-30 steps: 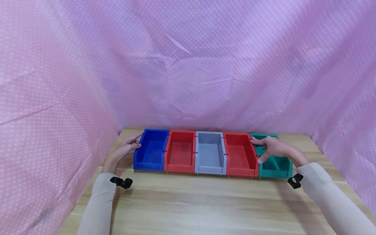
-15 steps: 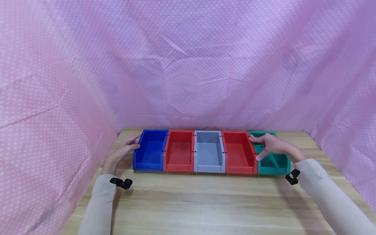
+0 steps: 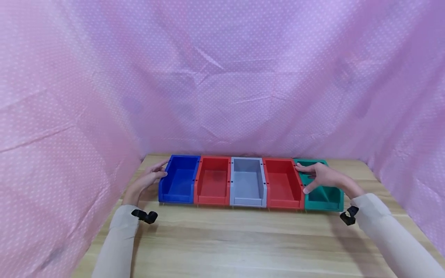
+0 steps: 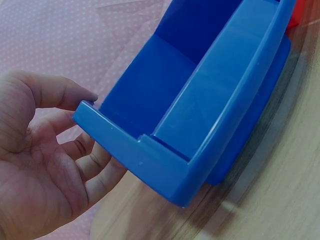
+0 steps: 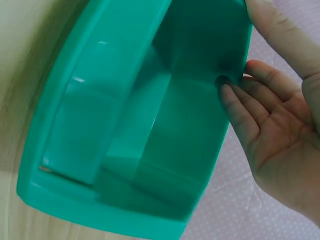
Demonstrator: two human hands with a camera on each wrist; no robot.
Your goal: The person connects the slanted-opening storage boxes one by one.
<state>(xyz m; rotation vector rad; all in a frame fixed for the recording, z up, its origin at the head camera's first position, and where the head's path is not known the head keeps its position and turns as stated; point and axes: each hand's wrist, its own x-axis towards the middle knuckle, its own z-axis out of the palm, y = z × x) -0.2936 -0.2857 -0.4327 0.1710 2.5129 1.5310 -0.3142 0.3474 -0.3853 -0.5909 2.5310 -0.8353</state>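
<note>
Five-coloured talk aside, a row of open-front storage bins stands side by side on the table. At its left end is a blue storage bin (image 3: 179,181). My left hand (image 3: 152,177) holds that bin's outer side wall, with the thumb at the rim and the fingers against the outside. A green storage bin (image 3: 325,202) forms the right end. Reaching over it, my right hand (image 3: 324,175) grips the wall beside the neighbouring red storage bin (image 3: 282,185). In the right wrist view, one fingertip lies inside the green bin (image 5: 185,135); the other contacts are partly hidden.
Between the ends stand another red bin (image 3: 213,181) and a grey bin (image 3: 247,183). The wooden table (image 3: 222,239) extends in front. A pink dotted curtain (image 3: 236,96) hangs close behind the bins and along both sides.
Both hands keep their places on the bins, and the row looks unmoved. Only the head view shifts slightly.
</note>
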